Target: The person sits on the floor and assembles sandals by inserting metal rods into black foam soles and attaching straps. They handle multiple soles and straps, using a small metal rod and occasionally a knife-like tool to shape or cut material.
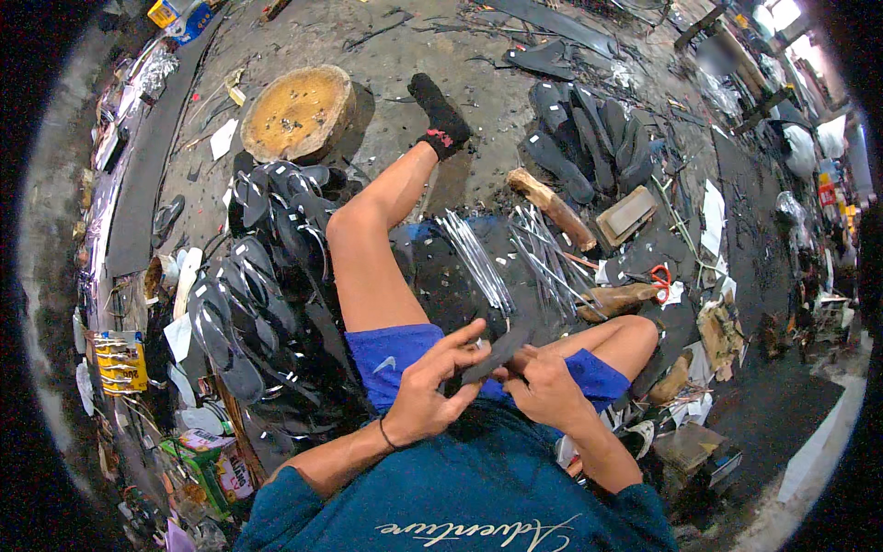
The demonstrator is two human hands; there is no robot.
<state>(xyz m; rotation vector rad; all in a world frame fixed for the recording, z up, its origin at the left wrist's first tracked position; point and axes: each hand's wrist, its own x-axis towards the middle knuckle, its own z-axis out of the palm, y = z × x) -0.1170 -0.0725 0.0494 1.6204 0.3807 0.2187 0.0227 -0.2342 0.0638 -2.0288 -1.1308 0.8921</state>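
Observation:
Above my lap I hold a black flip-flop sole (498, 357), tilted between both hands. My left hand (430, 385) has its fingers around the near left end, with the index finger stretched along it. At the other side my right hand (549, 388) pinches the edge, its fingertips partly hidden. Just beyond the sole lies a bundle of thin silvery-grey straps (478, 267). A looser bundle of similar strips (552, 267) fans out to its right. A brown wooden last-like block (618, 302) and red-handled scissors (660, 283) lie beside my bent right knee.
Many finished black flip-flops (246, 304) are heaped on the left. Black soles (589, 133) are piled at the far right, near a wooden log (554, 210) and a rectangular block (627, 216). A round wooden stump (299, 112) stands at the far left. Scraps litter the floor.

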